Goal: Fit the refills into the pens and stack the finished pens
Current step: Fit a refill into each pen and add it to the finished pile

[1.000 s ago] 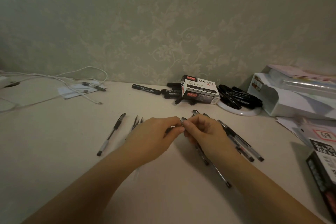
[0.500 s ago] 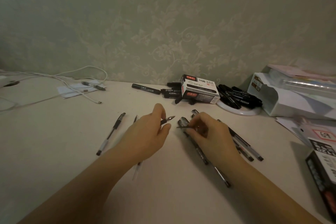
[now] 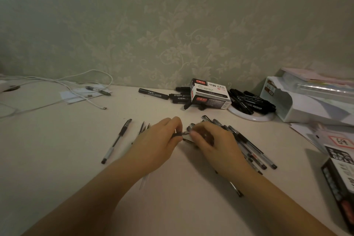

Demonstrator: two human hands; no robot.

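Note:
My left hand (image 3: 156,146) pinches the black grip and tip section of a pen (image 3: 179,134) at the middle of the table. My right hand (image 3: 212,144) meets it from the right, its fingers closed on the same pen's other end. To the right, partly under my right hand, lies a stack of finished pens (image 3: 252,151) pointing toward me. One assembled pen (image 3: 116,141) lies alone to the left. A few loose pen tips (image 3: 144,126) sit just beyond my left hand. A clear pen part (image 3: 144,181) shows under my left wrist.
Black markers (image 3: 178,96) and a marker box (image 3: 209,95) lie at the back by the wall, with more markers on a white dish (image 3: 252,118). White cables (image 3: 63,84) trail at the left. A white tray (image 3: 306,107), papers and a dark box (image 3: 341,178) crowd the right.
The hands were together, then parted with my left holding a pen tip section. Now they have come together again over the same spot, both gripping one pen.

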